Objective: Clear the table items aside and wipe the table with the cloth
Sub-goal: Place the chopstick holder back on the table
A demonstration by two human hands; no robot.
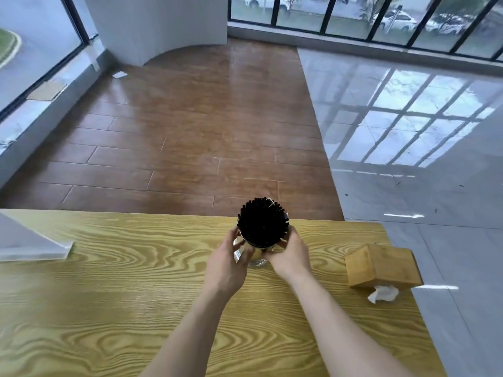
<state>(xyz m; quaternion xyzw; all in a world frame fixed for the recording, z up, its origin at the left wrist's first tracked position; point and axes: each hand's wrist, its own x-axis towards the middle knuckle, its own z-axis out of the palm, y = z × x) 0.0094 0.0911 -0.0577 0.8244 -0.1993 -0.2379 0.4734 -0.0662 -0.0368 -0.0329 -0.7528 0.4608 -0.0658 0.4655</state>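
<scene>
A clear glass jar (257, 261) packed with several black straws (262, 221) stands near the far edge of the wooden table (109, 295). My left hand (228, 263) wraps its left side and my right hand (290, 257) wraps its right side, both gripping the glass. The jar's lower part is mostly hidden by my fingers. A bamboo tissue box (382, 266) lies tipped at the table's right edge, a white tissue (383, 293) sticking out of it. No cloth is in view.
A clear acrylic sign stand (30, 240) sits at the table's far left. Beyond the table lie a brown wood-look floor (177, 131) and glossy white tiles (408, 131), then windows and a white column.
</scene>
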